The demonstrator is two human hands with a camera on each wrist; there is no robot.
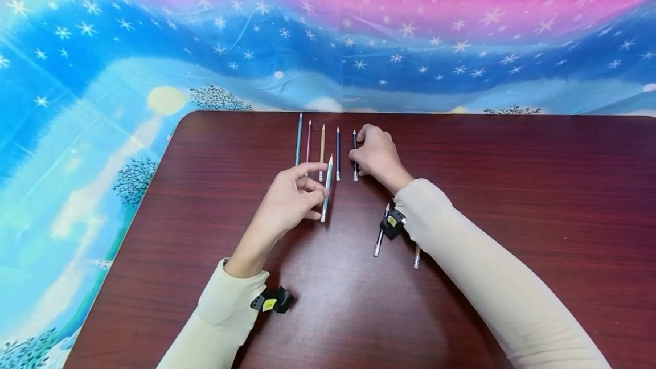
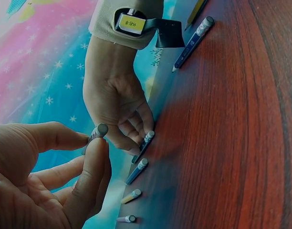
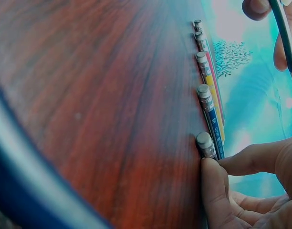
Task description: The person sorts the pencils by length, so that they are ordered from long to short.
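My left hand (image 1: 287, 201) pinches a light teal pencil (image 1: 328, 181) between thumb and fingers, its sharpened tip facing the far edge and its eraser toward me. In the left wrist view this pencil's eraser end (image 2: 102, 130) shows, raised above the table. My right hand (image 1: 379, 155) is at the right end of a row of pencils and pinches a black pencil (image 1: 355, 155) lying there. Left of it lie a dark blue pencil (image 1: 337, 152), a yellow pencil (image 1: 322, 144), a pink pencil (image 1: 309, 141) and a teal pencil (image 1: 299, 138). Their tips face away from me.
Two more pencils lie nearer me: a dark one (image 1: 378, 242), and another (image 1: 417, 259) mostly hidden under the right sleeve (image 1: 461, 244). The dark red wooden table (image 1: 538, 198) ends at a patterned cloth (image 1: 318, 33) behind the row.
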